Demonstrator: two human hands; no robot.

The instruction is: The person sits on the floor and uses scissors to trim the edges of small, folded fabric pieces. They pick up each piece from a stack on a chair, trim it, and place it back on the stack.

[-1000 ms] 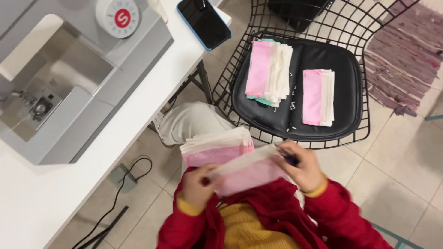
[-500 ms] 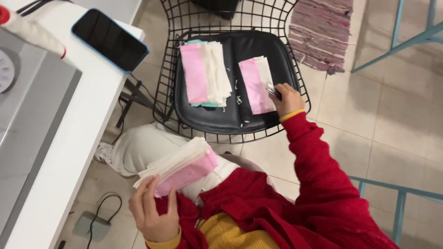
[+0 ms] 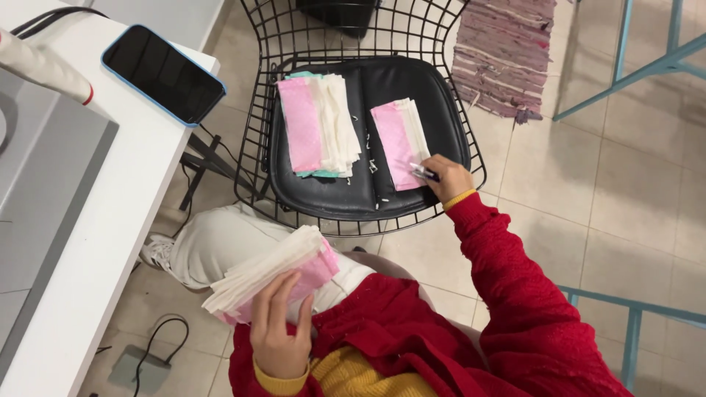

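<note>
My left hand (image 3: 279, 323) holds a thick stack of folded pink and cream fabric pieces (image 3: 268, 273) on my lap. My right hand (image 3: 446, 179) reaches out in a red sleeve to the black chair cushion (image 3: 390, 88). It rests at the near end of a small pink and white fabric pile (image 3: 401, 140) and grips a small dark tool (image 3: 424, 173). A bigger pile of pink, cream and teal fabric pieces (image 3: 318, 123) lies on the cushion's left side.
A black wire chair (image 3: 257, 125) carries the cushion. A white table (image 3: 103, 220) at left bears a blue-edged phone (image 3: 163, 73) and a grey machine (image 3: 44, 169). A striped rug (image 3: 504, 55) and teal metal frames (image 3: 647, 66) stand on the tiled floor. A foot pedal (image 3: 140, 367) with a cable lies below.
My right hand has drawn back from the top of the small pile to its near end. The view shifted slightly; my left hand still holds the stack.
</note>
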